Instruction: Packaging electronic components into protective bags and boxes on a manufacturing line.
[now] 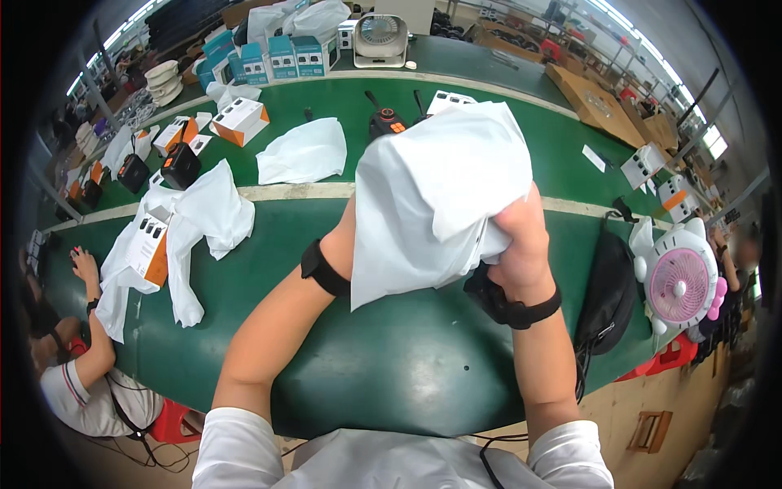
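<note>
Both my arms reach forward over the green table, holding up a white plastic bag [436, 187]. My right hand [524, 244] is closed on the bag's right side, its thumb pressing on the folded edge. Only the wrist end of my left hand [344, 236] shows at the bag's left side; the bag hides its fingers. Whether anything is inside the bag I cannot tell. Just beyond it stands a black device with orange buttons and an antenna [386, 122], partly covered by the bag. Another white bag [303, 153] lies flat to the left of it.
On the left, an orange-and-white box [149, 248] lies among white bags. Black devices [179, 167] stand behind it. A person's hand [84, 265] rests at the table's left. A black pouch [607, 289] and a pink fan [678, 285] are on the right. A grey fan [380, 41] stands at the back.
</note>
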A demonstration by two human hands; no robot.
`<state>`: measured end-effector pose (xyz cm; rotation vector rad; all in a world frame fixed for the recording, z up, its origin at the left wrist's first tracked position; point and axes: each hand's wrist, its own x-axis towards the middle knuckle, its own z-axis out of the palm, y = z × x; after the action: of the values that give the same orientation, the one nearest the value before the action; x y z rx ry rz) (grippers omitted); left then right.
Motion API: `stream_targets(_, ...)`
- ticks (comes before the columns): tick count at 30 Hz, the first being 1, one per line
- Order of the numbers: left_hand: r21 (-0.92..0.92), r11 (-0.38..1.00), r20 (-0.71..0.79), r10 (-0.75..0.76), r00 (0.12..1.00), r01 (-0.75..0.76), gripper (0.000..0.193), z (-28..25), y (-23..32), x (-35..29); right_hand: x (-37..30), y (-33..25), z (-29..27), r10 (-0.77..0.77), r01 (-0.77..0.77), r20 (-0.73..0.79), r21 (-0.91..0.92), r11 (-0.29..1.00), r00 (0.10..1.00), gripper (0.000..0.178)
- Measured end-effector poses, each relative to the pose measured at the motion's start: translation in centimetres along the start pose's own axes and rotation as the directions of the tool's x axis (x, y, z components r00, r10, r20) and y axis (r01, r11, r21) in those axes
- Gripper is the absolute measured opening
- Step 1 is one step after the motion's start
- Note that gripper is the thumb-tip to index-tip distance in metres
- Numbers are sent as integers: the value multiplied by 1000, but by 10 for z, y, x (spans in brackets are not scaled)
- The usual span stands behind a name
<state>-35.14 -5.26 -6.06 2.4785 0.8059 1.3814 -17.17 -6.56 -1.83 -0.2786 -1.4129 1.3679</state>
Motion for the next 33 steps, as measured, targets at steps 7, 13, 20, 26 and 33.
stream_targets(7, -84, 972, -174, -233, 957, 221, 31, 11, -23, -8, 1, 12, -31, 30, -49, -72, -292, 955, 997, 51)
stream_targets(13, -11, 999, -336, -54, 940, 53, 29, 35, -22, -16, -4, 1, -10, 60, -74, -126, -108, 991, 990, 55)
stream_targets(20, 153, 980, -247, 165, 955, -130, 17, 24, -29, -9, 6, -15, -45, 417, -389, 89, -230, 892, 904, 52)
stream_targets(26, 26, 1000, -385, 5, 923, 6, 17, 28, -20, -5, 3, -41, -45, 523, -452, -69, -605, 655, 850, 46)
stream_targets(33, -77, 996, -360, -72, 930, 47, 10, 42, -18, -7, -20, -43, -44, 322, -203, -54, -869, 450, 945, 55)
